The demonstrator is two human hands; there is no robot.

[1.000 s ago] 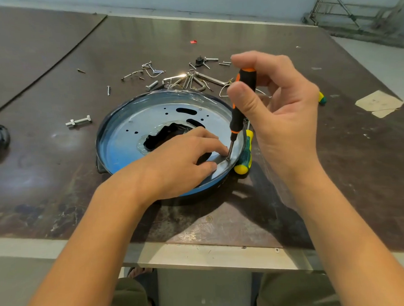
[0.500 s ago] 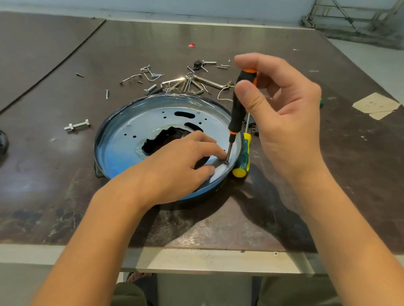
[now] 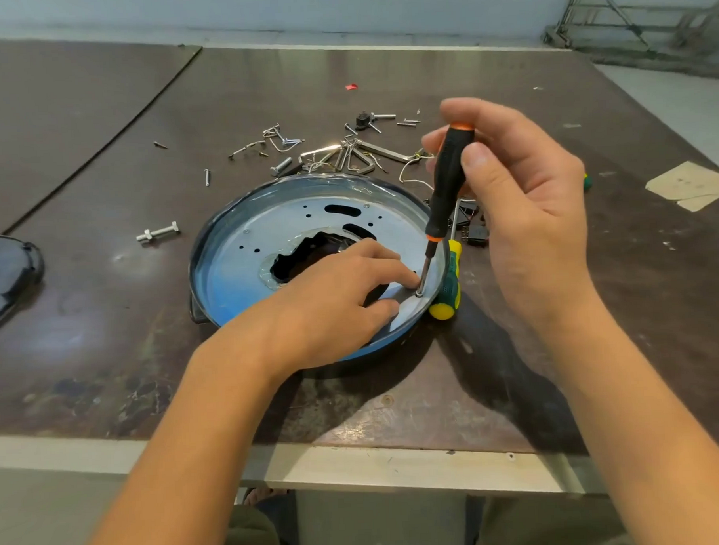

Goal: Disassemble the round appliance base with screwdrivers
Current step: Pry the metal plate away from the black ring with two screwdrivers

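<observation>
Black-and-orange screwdriver [image 3: 445, 190] stands nearly upright, pinched in the right hand [image 3: 528, 207], its tip on a screw at the round appliance base [image 3: 306, 229] rim. The left hand [image 3: 334, 302] presses flat beside the tip, fingers spread, likely steadying the base.

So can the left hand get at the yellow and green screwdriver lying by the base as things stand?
Probably not directly: the yellow and green screwdriver lies outside the base's right rim, and the black screwdriver in the right hand stands between it and the left hand.
</observation>
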